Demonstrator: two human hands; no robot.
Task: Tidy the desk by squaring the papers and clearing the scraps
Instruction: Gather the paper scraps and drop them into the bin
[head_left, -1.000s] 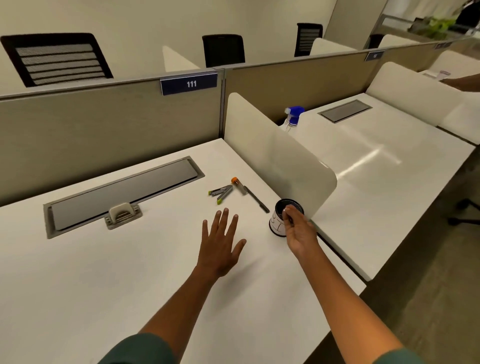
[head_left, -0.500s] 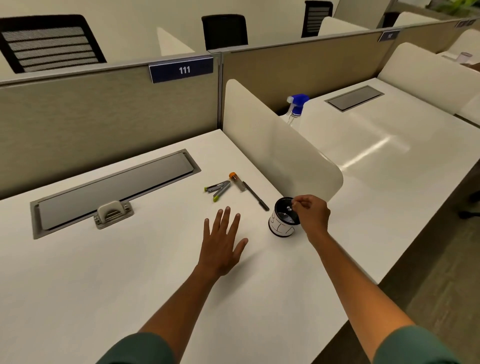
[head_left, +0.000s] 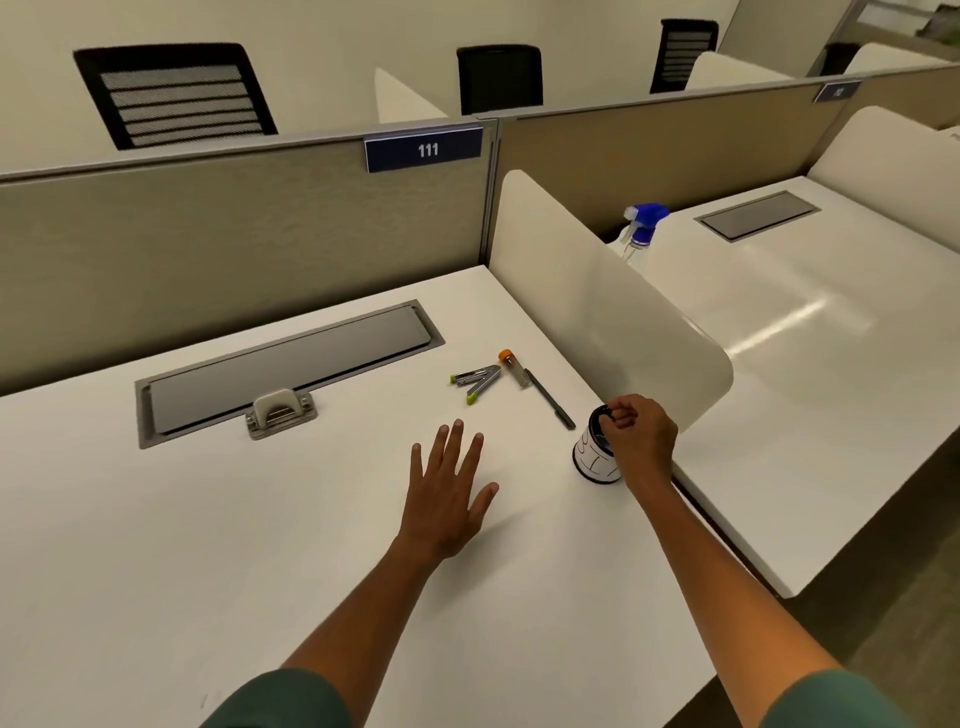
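Observation:
On the white desk (head_left: 182, 545), a small white cup with a dark rim (head_left: 591, 460) stands near the right edge. My right hand (head_left: 641, 436) is over its mouth and right side, fingers bunched at the rim; I cannot tell if anything small is pinched in them. Left of the cup, my left hand (head_left: 449, 493) lies flat on the desk with its fingers spread and nothing under it that shows. No papers are in view.
Beyond my left hand lie two grey clips with green tips (head_left: 475, 379), an orange-capped tube (head_left: 511, 366) and a dark pen (head_left: 550, 400). A hole punch (head_left: 280, 413) sits by the grey cable tray lid (head_left: 291, 369). A curved white divider (head_left: 597, 306) bounds the desk's right side, with a spray bottle (head_left: 643, 234) behind it.
My right hand let go of the cup's side, rose over its mouth with fingers pinched, then settled at the rim. My left hand stayed flat. The view shifted slightly.

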